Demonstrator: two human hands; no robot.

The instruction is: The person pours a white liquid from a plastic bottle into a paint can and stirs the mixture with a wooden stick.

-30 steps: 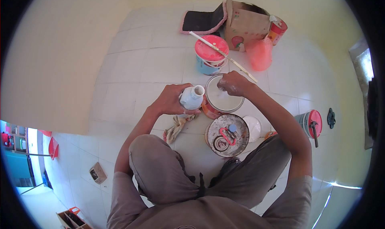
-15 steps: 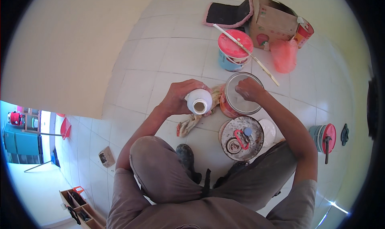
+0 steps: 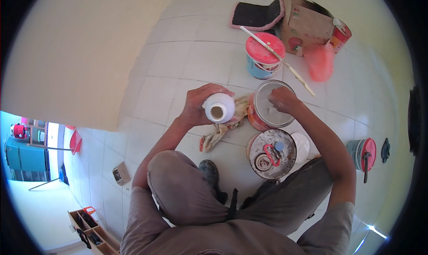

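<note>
Bottle (image 3: pixel 221 101), white and open-mouthed, is clasped in the left hand (image 3: pixel 196 104), left of the open can (image 3: pixel 256 116). Right hand (image 3: pixel 281 99) — fingers curled — is at the can's mouth, apart from the left; whether it grips anything cannot be told. Cloth (image 3: pixel 216 138) lies left of the can, stained tin (image 3: pixel 285 151) on its near side, red-lidded bucket (image 3: pixel 264 49) beyond.

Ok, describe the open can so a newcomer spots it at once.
From the big cardboard box, come nearer, past the teal bucket with a red lid. Next stands a round, reddish can with a silver rim, the right hand at its mouth. Its open top, showing greyish-white contents, sets it apart from that bucket and the stained can.
</note>
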